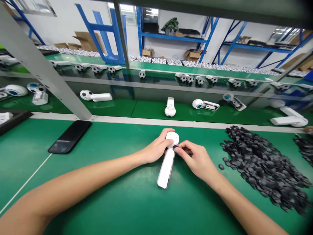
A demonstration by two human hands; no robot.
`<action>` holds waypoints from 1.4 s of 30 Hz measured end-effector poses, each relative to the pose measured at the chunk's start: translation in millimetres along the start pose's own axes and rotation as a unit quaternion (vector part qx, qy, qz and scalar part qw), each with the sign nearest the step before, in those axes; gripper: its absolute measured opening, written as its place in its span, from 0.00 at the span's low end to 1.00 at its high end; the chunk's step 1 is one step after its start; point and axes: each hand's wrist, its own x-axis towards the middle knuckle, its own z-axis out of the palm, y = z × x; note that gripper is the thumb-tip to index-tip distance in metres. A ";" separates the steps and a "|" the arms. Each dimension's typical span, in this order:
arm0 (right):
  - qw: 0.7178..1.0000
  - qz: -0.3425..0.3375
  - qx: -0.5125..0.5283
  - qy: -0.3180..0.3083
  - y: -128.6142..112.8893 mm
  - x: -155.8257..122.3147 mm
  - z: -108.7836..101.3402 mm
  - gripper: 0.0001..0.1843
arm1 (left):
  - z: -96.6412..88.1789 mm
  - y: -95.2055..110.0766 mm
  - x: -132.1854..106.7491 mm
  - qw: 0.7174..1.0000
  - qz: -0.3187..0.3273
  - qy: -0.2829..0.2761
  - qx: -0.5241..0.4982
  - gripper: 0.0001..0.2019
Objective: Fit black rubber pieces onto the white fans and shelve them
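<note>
A white handheld device with a round head and a long handle [166,168] lies on the green table in front of me, its handle pointing toward me. My left hand [156,147] is closed around the left side of the round head, thumb across its face. With thumb and forefinger, my right hand [195,156] pinches a small black piece [175,147] against the right side of the head, near the neck. To the right lies a big heap of small black pieces [264,166], several-sided and flat. One loose black piece [221,166] sits at the heap's left edge.
On the left a black phone [70,137] rests on the table with a white cable [26,181]. Beyond a metal rail [137,121], a green belt [144,109] carries several similar white devices, some with football-patterned heads. A slanted metal post [44,62] stands at left.
</note>
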 end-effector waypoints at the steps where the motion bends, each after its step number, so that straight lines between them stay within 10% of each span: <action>1: 1.000 0.018 0.023 0.009 0.0 0.8 -0.3 0.15 | -0.2 0.7 0.0 1.000 0.001 -0.001 0.011 0.22; 14: 0.997 0.013 -0.034 0.064 5.9 -1.0 -0.5 0.10 | 9.6 9.4 -5.1 0.993 0.061 -0.019 0.104 0.33; 26: 0.993 -0.063 -0.097 0.020 18.3 1.1 -52.0 0.16 | 3.7 7.4 -2.5 0.992 -0.013 -0.036 -0.123 0.35; 30: 0.983 -0.064 -0.146 -0.087 30.8 -5.8 -70.4 0.13 | 1.9 11.4 -6.4 0.992 -0.013 -0.045 -0.120 0.32; 36: 0.966 -0.047 -0.180 -0.179 32.3 -5.5 -66.2 0.10 | -0.9 11.2 -7.3 0.993 -0.022 -0.021 -0.115 0.32; 42: 0.985 -0.049 -0.102 -0.127 23.5 -4.3 -56.7 0.14 | 1.8 11.7 -5.5 0.990 0.019 0.013 -0.139 0.29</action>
